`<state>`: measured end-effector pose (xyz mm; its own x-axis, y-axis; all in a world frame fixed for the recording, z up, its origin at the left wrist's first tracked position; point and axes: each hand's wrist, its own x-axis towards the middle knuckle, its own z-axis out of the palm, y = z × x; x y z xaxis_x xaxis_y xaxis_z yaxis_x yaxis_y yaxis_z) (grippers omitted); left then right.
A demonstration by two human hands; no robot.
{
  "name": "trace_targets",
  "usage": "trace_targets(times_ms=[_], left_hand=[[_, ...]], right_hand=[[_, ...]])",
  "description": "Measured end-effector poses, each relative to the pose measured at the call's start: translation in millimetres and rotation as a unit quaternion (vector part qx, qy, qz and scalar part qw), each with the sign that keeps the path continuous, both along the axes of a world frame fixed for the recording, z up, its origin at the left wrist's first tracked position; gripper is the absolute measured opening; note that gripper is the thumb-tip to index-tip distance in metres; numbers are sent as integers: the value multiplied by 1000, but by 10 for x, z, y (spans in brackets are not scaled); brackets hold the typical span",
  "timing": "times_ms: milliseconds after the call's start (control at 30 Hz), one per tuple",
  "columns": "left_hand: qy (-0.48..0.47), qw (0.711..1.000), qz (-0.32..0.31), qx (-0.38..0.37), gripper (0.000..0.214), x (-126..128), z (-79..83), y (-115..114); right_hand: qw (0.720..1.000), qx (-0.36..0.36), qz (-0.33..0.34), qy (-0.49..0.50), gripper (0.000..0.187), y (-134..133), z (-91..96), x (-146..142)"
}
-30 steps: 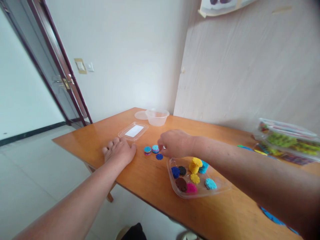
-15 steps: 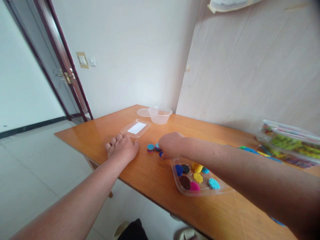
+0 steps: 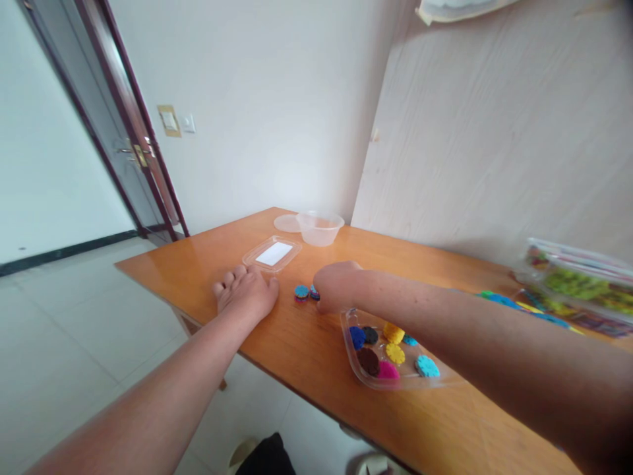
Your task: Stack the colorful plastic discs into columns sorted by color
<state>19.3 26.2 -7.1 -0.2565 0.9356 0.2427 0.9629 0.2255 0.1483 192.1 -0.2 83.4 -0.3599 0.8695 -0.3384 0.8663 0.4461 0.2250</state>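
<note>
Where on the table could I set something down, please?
Bare tabletop lies left of the left hand and flat lid, and right of the bowl, beyond the right forearm. It's crowded around the right hand, disc stacks and tray.

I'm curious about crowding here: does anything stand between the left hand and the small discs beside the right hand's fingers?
Yes: another disc stack stands between the left hand and the discs that the right hand partly covers.

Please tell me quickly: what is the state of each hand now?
Left hand: open, palm down on the table, no object visible in it.
Right hand: beside a partly hidden disc stack; fingertips hidden, so its grip cannot be told.
</note>
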Motion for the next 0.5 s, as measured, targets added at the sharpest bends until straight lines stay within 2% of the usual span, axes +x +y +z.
trace_targets(times_ms=[333, 500], left_hand=[[-7, 1000, -3, -2, 59, 2, 6, -13], [-12, 1000, -3, -4, 59, -1, 14, -19]], right_hand=[[1000, -16, 3, -5, 32, -101, 33, -70], [998, 52, -6, 24, 27, -169, 186, 114]])
